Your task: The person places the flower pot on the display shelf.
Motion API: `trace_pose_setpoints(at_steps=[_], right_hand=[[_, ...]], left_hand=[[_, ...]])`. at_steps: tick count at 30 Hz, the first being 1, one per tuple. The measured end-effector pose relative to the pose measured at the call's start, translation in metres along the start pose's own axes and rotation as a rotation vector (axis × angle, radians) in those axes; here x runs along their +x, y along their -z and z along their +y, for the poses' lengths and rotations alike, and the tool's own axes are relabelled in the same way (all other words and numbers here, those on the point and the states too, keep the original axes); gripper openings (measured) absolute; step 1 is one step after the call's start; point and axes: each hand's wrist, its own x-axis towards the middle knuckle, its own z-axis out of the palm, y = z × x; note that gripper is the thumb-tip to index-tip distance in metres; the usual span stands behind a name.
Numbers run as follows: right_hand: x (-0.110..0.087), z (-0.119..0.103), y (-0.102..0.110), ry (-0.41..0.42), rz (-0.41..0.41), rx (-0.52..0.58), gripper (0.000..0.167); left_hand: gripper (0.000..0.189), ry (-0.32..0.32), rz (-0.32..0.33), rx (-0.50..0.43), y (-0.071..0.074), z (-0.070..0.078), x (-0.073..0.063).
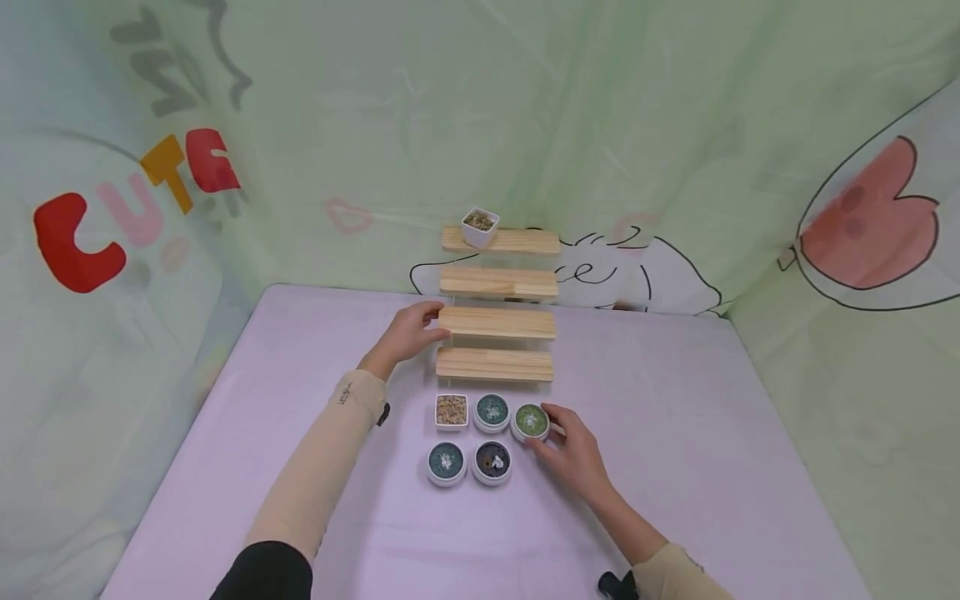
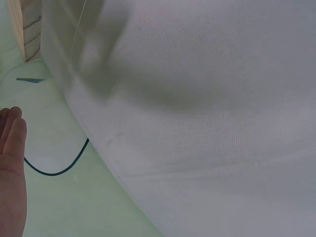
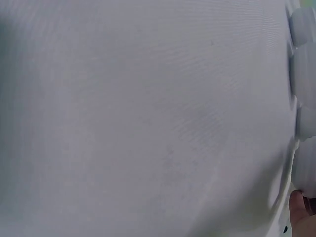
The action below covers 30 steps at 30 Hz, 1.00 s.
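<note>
A stepped wooden rack (image 1: 498,322) with several pale planks stands at the back of the table. Beside the left end of one middle plank is my left hand (image 1: 411,332), thumb and fingertips right at the edge; its fingers (image 2: 16,136) look fairly straight in the left wrist view. My right hand (image 1: 576,454) holds a round white pot with green filling (image 1: 531,422) between thumb and fingers. In the right wrist view, the thumb (image 3: 298,207) meets the lowest visible white pot (image 3: 305,168). Left of the held pot stands a round pot with blue-green filling (image 1: 492,411).
A square white pot with tan granules (image 1: 451,411) stands before the rack. Closer to me are another blue-green pot (image 1: 446,462) and a dark-filled pot (image 1: 492,461). One small square pot (image 1: 479,227) sits on the top plank. Printed cloth (image 1: 375,150) hangs behind the table (image 1: 660,400).
</note>
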Motion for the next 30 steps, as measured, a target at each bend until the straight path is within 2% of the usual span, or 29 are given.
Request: trace_pose_setpoints(at_steps=[6,12,20,30], right_hand=[[0.005,-0.010,0.006,0.038,0.004,0.013,0.057],[0.017,-0.029,0.016,0.007,0.014,0.013,0.059],[0.034,-0.043,0.026,-0.004,0.041,0.069,0.060],[0.074,-0.064,0.041,0.011,0.113,0.053,0.058]], left_hand=[[0.062,0.007,0.001,-0.007,0.001,0.001,-0.002],[0.062,0.002,0.001,-0.006,0.002,0.002,-0.002],[0.062,0.006,-0.002,-0.006,0.002,0.003,-0.002],[0.062,-0.011,-0.001,-0.009,0.002,0.004,-0.002]])
